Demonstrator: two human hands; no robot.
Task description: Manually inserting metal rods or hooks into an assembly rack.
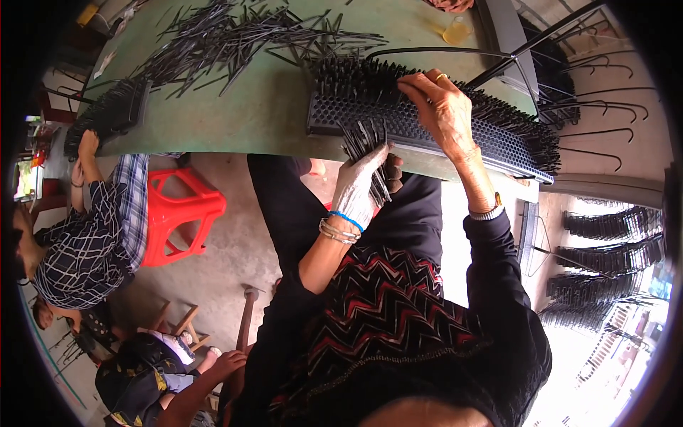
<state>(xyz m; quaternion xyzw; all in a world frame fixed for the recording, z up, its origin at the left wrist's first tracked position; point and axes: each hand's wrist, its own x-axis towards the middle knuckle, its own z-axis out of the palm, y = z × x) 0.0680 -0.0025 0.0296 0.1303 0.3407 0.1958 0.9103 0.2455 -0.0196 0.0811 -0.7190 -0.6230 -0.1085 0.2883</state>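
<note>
My left hand (359, 186), in a white glove with bare fingertips showing, grips a bundle of thin black rods (366, 139) just off the table's near edge. In front of it lies a long black perforated rack (363, 114) with rows of round holes. Black rods stand upright in its far rows, while the near rows of holes show bare. Above the rack's middle is my bare right hand (447, 114), with a ring on one finger. Its thumb and forefinger are pinched together among the standing rods; what lies between the fingertips is too small to tell.
A loose heap of black rods (228, 43) covers the far part of the green table (192, 117). A cup (457, 30) stands at the back. Left, a co-worker's hand (89, 144) touches another filled rack (114, 110), near a red stool (181, 213). Hooked wires (605, 135) project at right.
</note>
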